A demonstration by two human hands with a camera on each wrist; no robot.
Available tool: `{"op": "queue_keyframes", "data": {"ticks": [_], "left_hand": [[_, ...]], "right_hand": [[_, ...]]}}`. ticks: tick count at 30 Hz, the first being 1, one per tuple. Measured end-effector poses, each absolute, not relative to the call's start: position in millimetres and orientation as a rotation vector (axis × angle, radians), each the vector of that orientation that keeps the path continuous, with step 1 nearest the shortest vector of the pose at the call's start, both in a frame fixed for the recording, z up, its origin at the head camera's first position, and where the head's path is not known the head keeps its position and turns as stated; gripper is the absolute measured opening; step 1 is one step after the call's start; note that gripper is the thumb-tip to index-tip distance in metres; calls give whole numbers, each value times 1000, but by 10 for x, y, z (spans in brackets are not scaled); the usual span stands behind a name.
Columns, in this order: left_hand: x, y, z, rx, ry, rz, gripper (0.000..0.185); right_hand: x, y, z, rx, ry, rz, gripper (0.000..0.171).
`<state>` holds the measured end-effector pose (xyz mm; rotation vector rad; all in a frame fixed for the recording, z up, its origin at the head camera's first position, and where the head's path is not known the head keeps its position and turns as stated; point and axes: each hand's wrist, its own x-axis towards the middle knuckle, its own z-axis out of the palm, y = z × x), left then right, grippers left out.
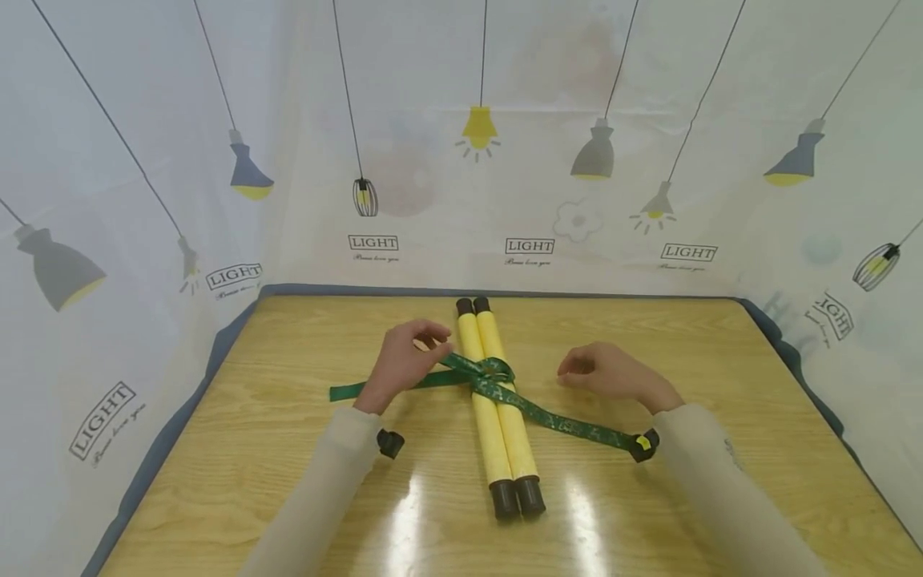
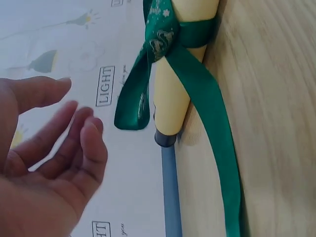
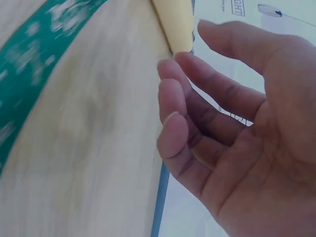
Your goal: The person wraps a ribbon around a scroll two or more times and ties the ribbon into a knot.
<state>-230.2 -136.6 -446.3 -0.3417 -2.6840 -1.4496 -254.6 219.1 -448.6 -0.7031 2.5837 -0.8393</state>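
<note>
So the two yellow tubes point(image 1: 496, 401) are lying side by side mid-table point(image 1: 288, 481), with the green ribbon point(image 1: 497, 383) knotted around them and its tails running out both ways. My left hand point(image 1: 404, 357) hovers right by the knot, fingers loose, holding nothing. My right hand point(image 1: 609, 370) sits off to the side, relaxed and empty too.

A wooden table point(image 1: 288, 449) with a light grain finish carries the work area. A grey-blue mat point(image 1: 180, 417) protrudes along the table's left, far and right edges. A white curtain point(image 1: 548, 120), printed with hanging lamps and "LIGHT" labels, encloses the table on three sides.
</note>
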Motion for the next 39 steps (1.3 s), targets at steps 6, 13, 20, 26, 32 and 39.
{"op": "queue_keyframes", "data": {"ticks": [6, 13, 20, 26, 32, 39], "left_hand": [[-2291, -1215, -4478, -669, -2768, -1363, 13], [-2335, -1101, -4539, -850, -2915, -1243, 12], [-2363, -1050, -4566, -955, -2979, -1083, 16], [-2372, -1005, -4575, -956, -2985, -1017, 16], [-2374, -972, -4570, -937, -2984, -956, 14], [-2377, -951, -4578, -937, -2978, -919, 5]], "right_hand": [[-2610, 1927, -4416, -720, 2607, -889, 19], [-2707, 1576, -4418, -784, 2635, -913, 19], [-2797, 1251, -4492, -845, 2636, -907, 25], [-2786, 1138, -4494, -858, 2700, -783, 24], [-2766, 1099, -4463, -891, 2781, -664, 19], [-2784, 1100, -4525, -975, 2848, -532, 8]]}}
